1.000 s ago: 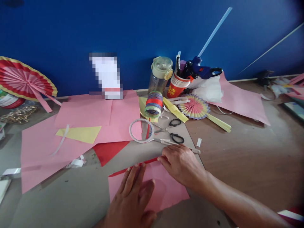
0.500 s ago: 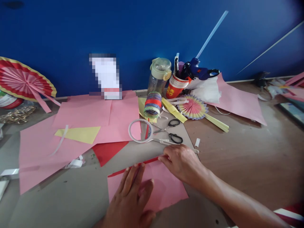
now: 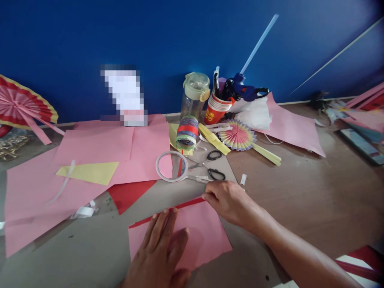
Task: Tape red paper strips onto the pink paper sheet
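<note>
A pink sheet of paper (image 3: 207, 236) with a narrow red strip (image 3: 189, 203) along its far edge lies in front of me. My left hand (image 3: 159, 244) rests on it palm down, fingers stretched out, their tips reaching the red strip. At the far right corner, my right hand (image 3: 226, 200) is closed, its thumb and curled fingers at the end of the strip. What lies under those fingers is hidden. Just beyond are scissors (image 3: 216, 174) with black handles and a white roll of tape (image 3: 158, 166).
Large pink sheets (image 3: 99, 146), a yellow piece (image 3: 99, 172) and a red piece (image 3: 129, 194) lie to the left. Toward the blue wall are stacked tape rolls (image 3: 187, 132), a clear bottle (image 3: 195, 92), a red paper cup (image 3: 216, 110) with tools, and a folded paper fan (image 3: 238, 134).
The view has turned slightly right, so most things sit further left. My right hand stays closed at the strip's right end, a little nearer the corner; my left hand stays flat.
</note>
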`<action>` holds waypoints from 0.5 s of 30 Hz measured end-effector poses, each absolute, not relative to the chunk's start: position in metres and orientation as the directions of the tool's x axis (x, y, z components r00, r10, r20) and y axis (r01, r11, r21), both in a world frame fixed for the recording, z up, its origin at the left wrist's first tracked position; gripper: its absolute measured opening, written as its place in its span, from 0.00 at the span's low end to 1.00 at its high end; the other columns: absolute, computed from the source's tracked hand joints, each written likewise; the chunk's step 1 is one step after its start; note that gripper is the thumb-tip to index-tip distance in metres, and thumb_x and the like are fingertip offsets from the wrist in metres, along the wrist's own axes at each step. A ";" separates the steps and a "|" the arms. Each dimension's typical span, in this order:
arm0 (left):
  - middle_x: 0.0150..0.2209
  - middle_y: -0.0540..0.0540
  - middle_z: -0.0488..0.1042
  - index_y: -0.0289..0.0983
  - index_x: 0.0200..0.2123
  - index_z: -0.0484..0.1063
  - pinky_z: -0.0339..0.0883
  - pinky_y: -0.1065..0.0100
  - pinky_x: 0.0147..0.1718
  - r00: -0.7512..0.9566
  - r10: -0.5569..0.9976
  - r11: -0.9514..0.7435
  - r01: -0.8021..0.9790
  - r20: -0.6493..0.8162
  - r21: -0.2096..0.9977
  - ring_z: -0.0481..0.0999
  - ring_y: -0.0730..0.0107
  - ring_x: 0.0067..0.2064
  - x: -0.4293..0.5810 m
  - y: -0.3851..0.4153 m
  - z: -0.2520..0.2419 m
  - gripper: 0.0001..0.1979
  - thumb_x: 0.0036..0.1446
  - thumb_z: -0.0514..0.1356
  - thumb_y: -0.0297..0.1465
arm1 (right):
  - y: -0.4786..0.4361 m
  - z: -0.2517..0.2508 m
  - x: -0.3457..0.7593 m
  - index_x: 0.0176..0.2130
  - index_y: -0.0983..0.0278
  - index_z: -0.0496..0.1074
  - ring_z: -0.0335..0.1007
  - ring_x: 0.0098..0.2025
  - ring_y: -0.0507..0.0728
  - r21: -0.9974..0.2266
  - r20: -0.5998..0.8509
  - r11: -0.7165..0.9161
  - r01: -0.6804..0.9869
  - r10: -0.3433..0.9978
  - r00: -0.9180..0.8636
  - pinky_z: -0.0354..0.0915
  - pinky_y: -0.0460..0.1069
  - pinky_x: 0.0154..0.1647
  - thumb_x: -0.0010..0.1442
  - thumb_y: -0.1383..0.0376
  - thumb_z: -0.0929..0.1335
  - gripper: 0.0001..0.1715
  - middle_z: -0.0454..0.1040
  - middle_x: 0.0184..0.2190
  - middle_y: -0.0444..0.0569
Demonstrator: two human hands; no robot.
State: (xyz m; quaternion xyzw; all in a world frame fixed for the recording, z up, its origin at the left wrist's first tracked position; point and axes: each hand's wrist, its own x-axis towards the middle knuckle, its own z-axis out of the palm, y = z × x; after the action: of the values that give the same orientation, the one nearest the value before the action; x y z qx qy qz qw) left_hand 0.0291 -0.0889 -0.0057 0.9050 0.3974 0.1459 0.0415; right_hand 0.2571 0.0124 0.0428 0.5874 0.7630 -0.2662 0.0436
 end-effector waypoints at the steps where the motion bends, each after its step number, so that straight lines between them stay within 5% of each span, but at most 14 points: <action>1: 0.65 0.36 0.51 0.39 0.51 0.68 0.48 0.49 0.58 0.647 0.728 -0.685 0.704 0.226 0.189 0.47 0.41 0.65 0.029 -0.089 -0.006 0.24 0.51 0.60 0.42 | 0.013 0.042 0.257 0.24 0.64 0.68 0.66 0.28 0.52 -0.350 -0.377 0.169 0.921 0.875 -0.304 0.50 0.46 0.27 0.59 0.68 0.63 0.13 0.73 0.24 0.45; 15: 0.66 0.38 0.50 0.41 0.51 0.66 0.48 0.46 0.59 0.616 0.758 -0.652 0.726 0.215 0.219 0.48 0.41 0.65 0.030 -0.094 -0.012 0.24 0.53 0.59 0.44 | 0.011 0.034 0.257 0.25 0.64 0.69 0.68 0.29 0.52 -0.276 -0.300 0.265 0.924 0.889 -0.344 0.50 0.47 0.29 0.59 0.67 0.63 0.12 0.74 0.26 0.46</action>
State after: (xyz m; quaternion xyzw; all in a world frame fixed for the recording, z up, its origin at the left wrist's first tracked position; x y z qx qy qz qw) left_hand 0.0300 -0.0939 -0.0125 0.8971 0.4137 0.1452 0.0553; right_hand 0.2565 0.0107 0.0337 0.5709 0.7941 -0.2042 0.0424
